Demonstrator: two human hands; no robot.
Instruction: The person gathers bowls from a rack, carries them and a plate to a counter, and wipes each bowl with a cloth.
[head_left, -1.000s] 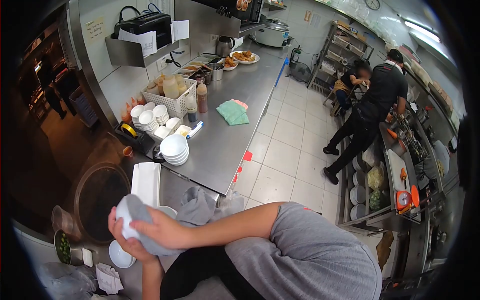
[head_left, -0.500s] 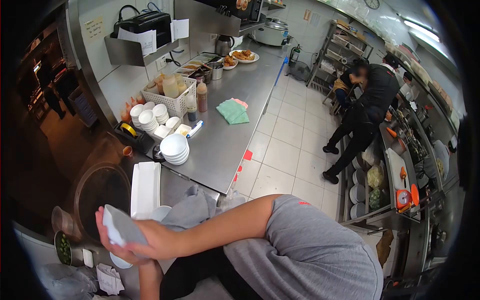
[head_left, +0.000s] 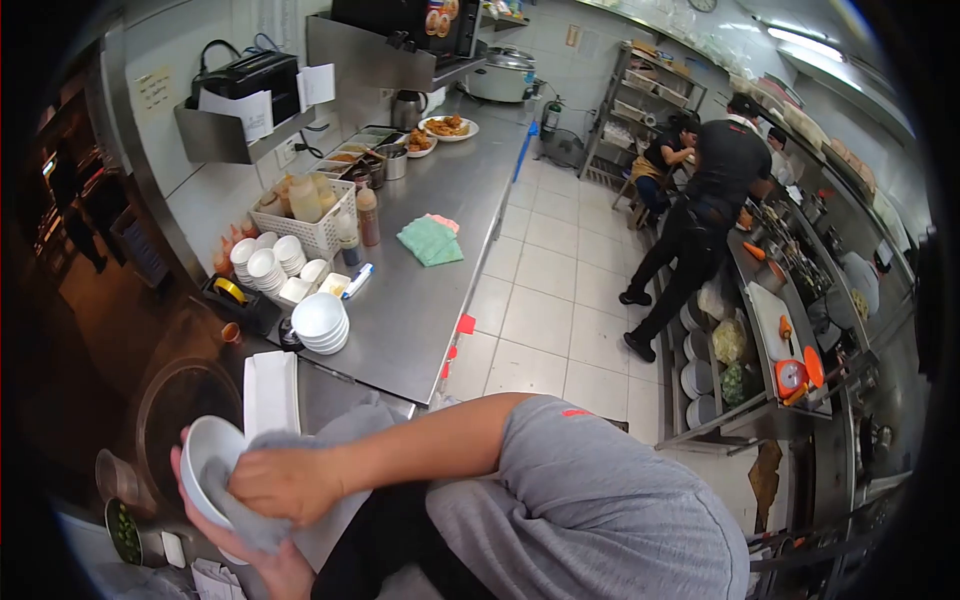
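A white bowl, tilted on its side, is held at the lower left by my left hand, whose fingers wrap round its outer side and lower rim. My right hand presses a grey cloth into the bowl, its fingers closed on the cloth. Behind my hands lies a white rectangular plate. More grey cloth rests beside that plate, partly behind my right forearm.
Stacked white bowls, a bottle basket and a green cloth are on the steel counter. People stand and sit across the aisle at right. A bowl of green pieces is at lower left.
The bowl has turned so its inside shows. My right hand has moved into it with the grey cloth. The camera view has shifted, moving the counter leftward in view.
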